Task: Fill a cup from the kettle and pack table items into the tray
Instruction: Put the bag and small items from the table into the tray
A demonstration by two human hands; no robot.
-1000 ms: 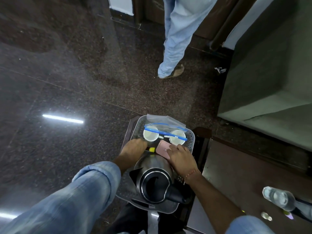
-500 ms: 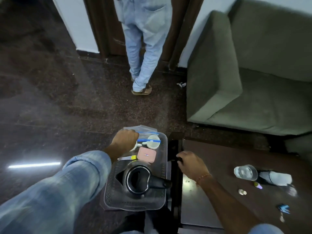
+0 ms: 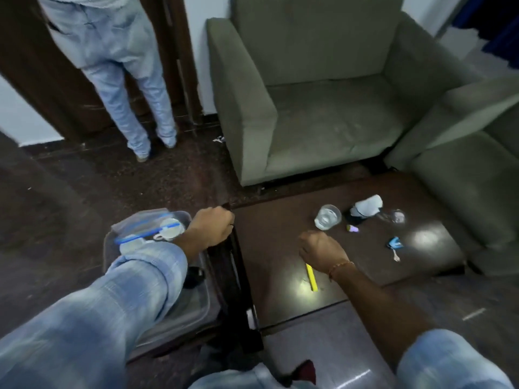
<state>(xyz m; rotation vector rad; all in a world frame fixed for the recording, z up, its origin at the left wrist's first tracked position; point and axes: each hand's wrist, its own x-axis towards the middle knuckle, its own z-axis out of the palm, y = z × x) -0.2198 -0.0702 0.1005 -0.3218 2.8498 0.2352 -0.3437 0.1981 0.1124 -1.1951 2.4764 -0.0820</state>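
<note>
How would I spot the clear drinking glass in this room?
Find the dark brown coffee table in front of the green armchair. Near its far edge stands the drinking glass, just beyond the right hand. It is the only round, see-through, open-topped thing among the small scattered items.

Green armchair [image 3: 323, 94], dark speckled floor [image 3: 84, 186]

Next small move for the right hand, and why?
Probably close the right hand on the thin yellow stick that lies flat on the dark brown table just under it, then carry it to the clear plastic tray on the left.
</note>
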